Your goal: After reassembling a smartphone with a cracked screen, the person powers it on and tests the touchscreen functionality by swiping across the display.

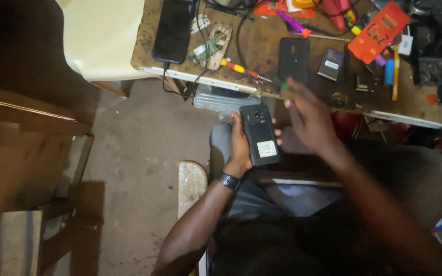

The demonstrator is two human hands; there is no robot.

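Left hand (240, 145) grips a dark smartphone (260, 134) from its left edge, fingers wrapped behind the body and fingertips showing at the right edge; the phone is held upright over the lap with its back facing the camera, a camera lens near the top and a pale rectangular sticker near the bottom. A dark wristband (229, 181) sits on the left wrist. Right hand (308, 115) hovers just right of the phone, not touching it, blurred, with fingers loosely spread and a small green item pinched at the fingertips (284, 86); what that item is cannot be told. Ahead of both hands lies a worn wooden workbench (262, 48). Directly beyond the right hand, a black phone back cover (293, 59) lies flat, with a small dark battery (331, 64) to its right and an orange card package (378, 31) farther right. Beyond the left hand, a red-and-yellow screwdriver (244, 70) rests near the bench edge, beside a bare phone frame (218, 45). Farther left, a large black phone (173, 29) lies screen up with a cable (166, 82) hanging from its near end.
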